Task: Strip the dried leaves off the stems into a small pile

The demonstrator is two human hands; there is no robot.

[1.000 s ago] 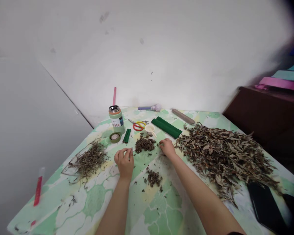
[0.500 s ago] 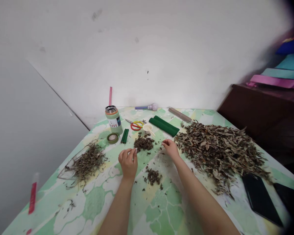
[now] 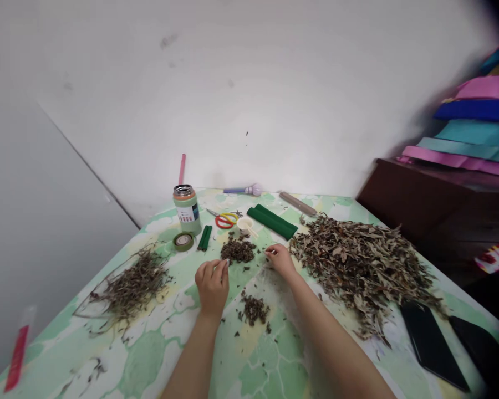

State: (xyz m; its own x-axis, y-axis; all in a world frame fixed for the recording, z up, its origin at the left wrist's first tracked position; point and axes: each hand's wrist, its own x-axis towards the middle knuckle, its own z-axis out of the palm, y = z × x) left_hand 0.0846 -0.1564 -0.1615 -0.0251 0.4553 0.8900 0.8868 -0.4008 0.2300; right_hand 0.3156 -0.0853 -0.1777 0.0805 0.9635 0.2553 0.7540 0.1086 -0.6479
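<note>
My left hand (image 3: 213, 282) is at the near left edge of a dark heap of crumbled dried leaves (image 3: 238, 250), thumb and fingers drawn together; whatever they pinch is too small to make out. To the right of that heap is my right hand (image 3: 281, 261), fingertips pressed together, possibly around a tiny leaf scrap. Between my forearms lies a smaller heap of leaf crumbs (image 3: 254, 309). A large pile of dried leaves (image 3: 366, 260) spreads to the right of my right hand. Thin dry stems (image 3: 137, 280) lie in a tangle on the left.
Behind the heaps are an open flask (image 3: 187, 213), its round lid (image 3: 183, 241), small green rolls (image 3: 205, 238), scissors (image 3: 225, 221), a white cup (image 3: 244, 223) and larger green rolls (image 3: 272, 221). A black phone (image 3: 432, 343) lies at the right front. A wall (image 3: 249, 100) stands behind.
The view has turned slightly right and up, so the table's things appear lower and farther left. Both hands stay by the crumbled heap, with fingers still drawn together.
</note>
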